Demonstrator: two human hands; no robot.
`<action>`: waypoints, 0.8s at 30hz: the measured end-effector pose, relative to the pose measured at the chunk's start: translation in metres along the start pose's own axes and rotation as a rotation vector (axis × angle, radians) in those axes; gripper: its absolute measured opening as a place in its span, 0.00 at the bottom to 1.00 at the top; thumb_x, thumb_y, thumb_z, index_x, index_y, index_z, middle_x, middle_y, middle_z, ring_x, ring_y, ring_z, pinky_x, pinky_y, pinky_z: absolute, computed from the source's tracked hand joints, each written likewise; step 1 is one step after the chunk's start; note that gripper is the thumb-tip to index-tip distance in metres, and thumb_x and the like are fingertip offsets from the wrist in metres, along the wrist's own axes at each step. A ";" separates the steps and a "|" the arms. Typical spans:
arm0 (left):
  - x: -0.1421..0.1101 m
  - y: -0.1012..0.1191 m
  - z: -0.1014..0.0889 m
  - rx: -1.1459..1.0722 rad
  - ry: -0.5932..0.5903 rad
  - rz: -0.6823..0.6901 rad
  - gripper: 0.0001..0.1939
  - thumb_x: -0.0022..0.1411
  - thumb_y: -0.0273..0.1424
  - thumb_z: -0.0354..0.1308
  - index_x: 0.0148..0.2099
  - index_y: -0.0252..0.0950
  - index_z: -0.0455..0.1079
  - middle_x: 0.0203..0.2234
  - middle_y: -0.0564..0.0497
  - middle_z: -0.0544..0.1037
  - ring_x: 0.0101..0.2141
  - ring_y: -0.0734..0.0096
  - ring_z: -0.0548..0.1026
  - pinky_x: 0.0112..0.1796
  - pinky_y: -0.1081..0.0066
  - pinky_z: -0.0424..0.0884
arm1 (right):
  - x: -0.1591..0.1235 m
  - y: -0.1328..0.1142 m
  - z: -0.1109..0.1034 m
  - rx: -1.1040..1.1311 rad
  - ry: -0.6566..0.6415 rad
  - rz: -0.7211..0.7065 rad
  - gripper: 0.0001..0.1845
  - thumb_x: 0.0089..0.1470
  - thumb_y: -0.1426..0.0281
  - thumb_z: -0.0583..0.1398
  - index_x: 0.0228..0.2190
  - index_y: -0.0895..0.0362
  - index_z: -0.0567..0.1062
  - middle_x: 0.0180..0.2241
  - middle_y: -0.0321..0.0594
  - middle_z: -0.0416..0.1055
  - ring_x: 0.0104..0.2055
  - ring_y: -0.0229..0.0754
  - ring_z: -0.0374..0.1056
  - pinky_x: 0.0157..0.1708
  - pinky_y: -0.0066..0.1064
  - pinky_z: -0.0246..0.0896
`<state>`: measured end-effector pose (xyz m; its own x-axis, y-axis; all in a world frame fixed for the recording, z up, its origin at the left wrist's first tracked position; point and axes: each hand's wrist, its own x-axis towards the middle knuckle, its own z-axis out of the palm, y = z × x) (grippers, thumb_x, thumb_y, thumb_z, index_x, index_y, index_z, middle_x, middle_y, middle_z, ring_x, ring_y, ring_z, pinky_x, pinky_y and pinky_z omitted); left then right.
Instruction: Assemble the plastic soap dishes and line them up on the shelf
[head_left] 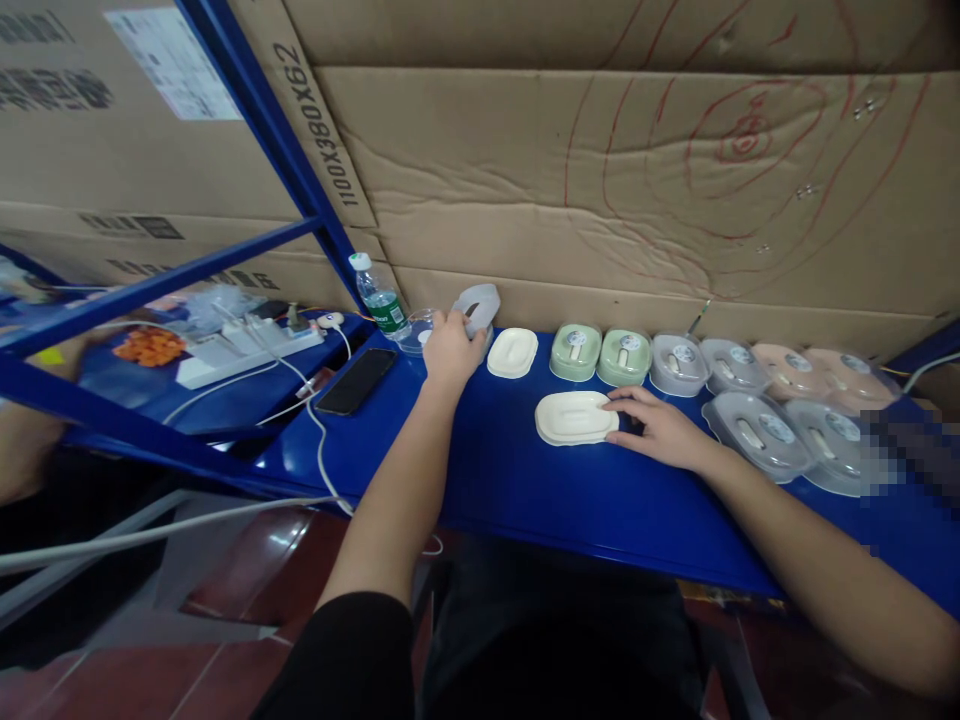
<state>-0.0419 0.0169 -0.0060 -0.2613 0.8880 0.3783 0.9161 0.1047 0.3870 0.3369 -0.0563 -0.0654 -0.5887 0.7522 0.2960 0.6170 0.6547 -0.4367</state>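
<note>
Tray [576,417], cream-coloured and oblong, lay flat on the blue table [525,495]. The right hand [660,428] was at its right end, half open, thumb and forefinger apart and touching its edge without closing round it. The left hand [450,350], beyond the tray to the left, was mostly closed, fingers bent over a translucent grey piece [480,303] that stood tilted; what lay under that hand was partly hidden.

A smaller-looking cream plate [513,353] rested behind the tray, slightly left. Also behind it, running off rightward, stood a row of lidded containers: two green [576,350], two grey [679,363] and two pinkish [791,370], with round labels on their lids. Two more grey containers [761,435] sat well to the tray's right, past the right hand.

Well left of the tray lay a black phone [358,381], and behind that stood a white-capped bottle [381,298]. Farther left were a white power strip [251,350], an orange heap [148,346] and another person's arm [21,440]. Cardboard [480,200] rose behind the tray.
</note>
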 end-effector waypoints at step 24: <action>0.007 -0.008 0.007 -0.171 0.075 -0.050 0.16 0.69 0.45 0.63 0.49 0.39 0.69 0.44 0.37 0.83 0.48 0.43 0.82 0.48 0.56 0.73 | 0.000 0.003 -0.001 -0.064 -0.033 -0.018 0.24 0.65 0.52 0.65 0.57 0.48 0.80 0.63 0.48 0.75 0.60 0.57 0.77 0.59 0.54 0.76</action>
<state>-0.0488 0.0254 -0.0124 -0.3328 0.8470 0.4145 0.8383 0.0645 0.5413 0.3390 -0.0544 -0.0660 -0.6160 0.7384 0.2744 0.6378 0.6720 -0.3765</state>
